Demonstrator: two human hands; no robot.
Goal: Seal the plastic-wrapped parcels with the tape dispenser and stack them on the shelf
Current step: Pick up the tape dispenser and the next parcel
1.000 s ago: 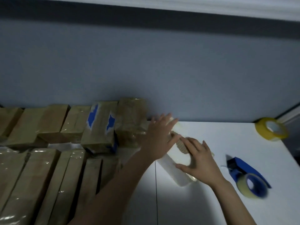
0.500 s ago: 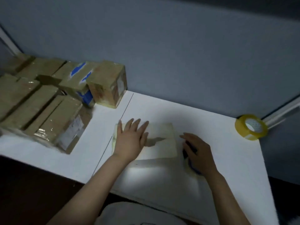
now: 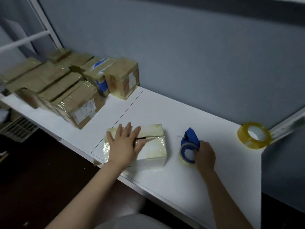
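Parcel in hand: a pale rectangular parcel in clear plastic wrap [image 3: 153,147] lies flat near the front edge of the smooth white shelf board [image 3: 165,109]. A dark slit runs along its top, so the seam looks unsealed.
Left hand: the left hand [image 3: 124,144] lies palm-down on the parcel's top with its fingers straight and spread. It presses and grips nothing.
Right hand: the right hand [image 3: 204,156] has its fingers curled round the blue plastic tape dispenser [image 3: 189,144]. The dispenser rests on the board just beside the parcel, on its right, without touching it.
Done, as I judge it: the brown cardboard parcels under glossy tape [image 3: 66,93] stand packed in rows at the board's left end, the back row against the blue-grey wall [image 3: 198,55]. These look finished and stowed.
Left to do: run tape over this parcel's open seam, then set it with the others. No further loose parcels are in sight.
Textures: the wrap is crinkly and catches the light at the parcel's left end. Yellowish tape bands already edge its corners. The board is matt and hard.
Shapes: the parcels are box-like and flat-sided, so they should stack squarely. The dispenser is wedge-bodied and carries a roll.
Spare: a yellowish translucent tape roll [image 3: 254,136] sits at the board's far right, well apart from the parcel.
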